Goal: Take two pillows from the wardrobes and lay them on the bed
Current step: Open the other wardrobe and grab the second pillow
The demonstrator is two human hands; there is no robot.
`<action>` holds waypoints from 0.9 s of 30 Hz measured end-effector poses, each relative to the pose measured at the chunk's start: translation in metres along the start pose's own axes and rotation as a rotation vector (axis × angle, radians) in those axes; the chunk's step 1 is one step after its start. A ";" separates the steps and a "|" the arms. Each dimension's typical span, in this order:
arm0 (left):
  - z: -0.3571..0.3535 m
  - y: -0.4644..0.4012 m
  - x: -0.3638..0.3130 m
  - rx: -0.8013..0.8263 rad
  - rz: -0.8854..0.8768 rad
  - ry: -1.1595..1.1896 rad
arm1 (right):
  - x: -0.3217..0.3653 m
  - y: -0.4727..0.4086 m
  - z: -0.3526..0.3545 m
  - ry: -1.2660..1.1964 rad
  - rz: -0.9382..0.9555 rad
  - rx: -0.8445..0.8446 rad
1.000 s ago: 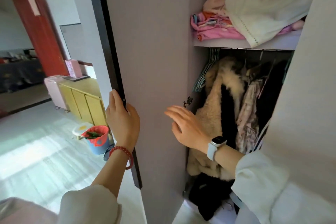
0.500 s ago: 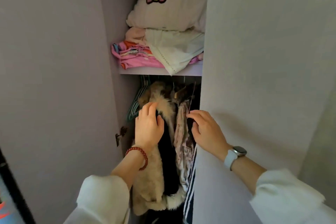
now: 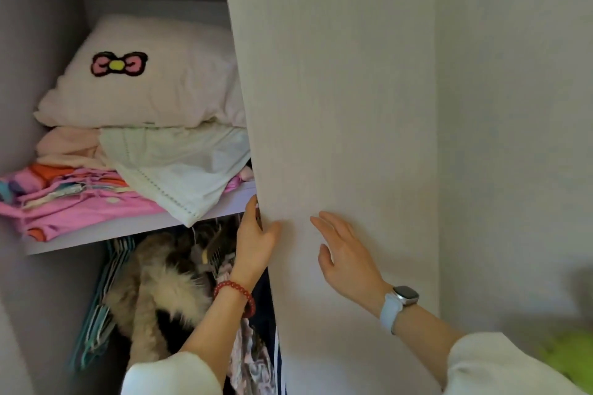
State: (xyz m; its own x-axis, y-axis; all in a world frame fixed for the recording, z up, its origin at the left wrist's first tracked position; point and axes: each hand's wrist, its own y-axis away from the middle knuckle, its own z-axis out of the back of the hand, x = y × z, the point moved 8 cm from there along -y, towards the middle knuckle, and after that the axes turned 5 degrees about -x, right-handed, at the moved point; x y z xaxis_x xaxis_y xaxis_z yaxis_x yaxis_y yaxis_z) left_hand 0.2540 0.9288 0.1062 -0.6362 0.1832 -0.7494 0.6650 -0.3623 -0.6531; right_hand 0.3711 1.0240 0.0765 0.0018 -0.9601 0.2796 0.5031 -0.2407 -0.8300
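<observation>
A pale pink pillow (image 3: 150, 86) with a pink bow patch lies on top of a stack of folded bedding on the wardrobe's upper shelf (image 3: 128, 229). Under it shows a white pillowcase or sheet (image 3: 179, 167), partly hanging over the shelf's edge. My left hand (image 3: 255, 239) grips the left edge of the right wardrobe door (image 3: 337, 106), just below the shelf. My right hand (image 3: 345, 253) rests flat with spread fingers on that door's front face. The door hides the pillow's right end.
Folded pink and orange clothes (image 3: 73, 196) fill the shelf's left side. Below hang a furry beige and black coat (image 3: 160, 292), hangers (image 3: 102, 298) and a floral garment (image 3: 253, 359). A pale wall (image 3: 513, 138) stands to the right, something green (image 3: 571, 359) at the bottom right.
My view has tilted up toward the shelf. My left hand left the hanging clothes and took the right door's edge. My right hand moved from that edge onto the door's face.
</observation>
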 end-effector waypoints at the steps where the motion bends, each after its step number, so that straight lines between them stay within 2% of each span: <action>1: 0.002 0.008 -0.005 0.004 -0.042 0.015 | 0.002 0.008 0.002 -0.010 -0.011 -0.007; 8: -0.011 0.080 -0.062 0.211 -0.254 0.160 | 0.027 0.057 0.052 -0.077 -0.114 -0.190; 13: -0.047 0.115 -0.107 0.408 -0.434 0.236 | 0.041 0.087 0.118 -0.111 -0.106 -0.318; 16: -0.082 0.132 -0.129 0.545 -0.466 0.315 | 0.043 0.105 0.160 -0.098 -0.095 -0.366; 22: -0.179 0.162 -0.172 0.752 -0.615 0.219 | 0.011 0.136 0.245 0.097 -0.305 -0.502; 27: -0.252 0.178 -0.192 0.767 -0.704 0.075 | -0.024 0.149 0.303 0.278 -0.456 -0.633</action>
State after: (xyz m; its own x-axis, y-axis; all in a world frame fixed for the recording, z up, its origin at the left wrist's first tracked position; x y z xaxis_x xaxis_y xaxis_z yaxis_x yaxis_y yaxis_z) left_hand 0.5932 1.0592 0.1064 -0.7401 0.6250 -0.2481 -0.2904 -0.6299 -0.7203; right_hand 0.7084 1.0543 0.0922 -0.3399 -0.7288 0.5943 -0.1796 -0.5701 -0.8017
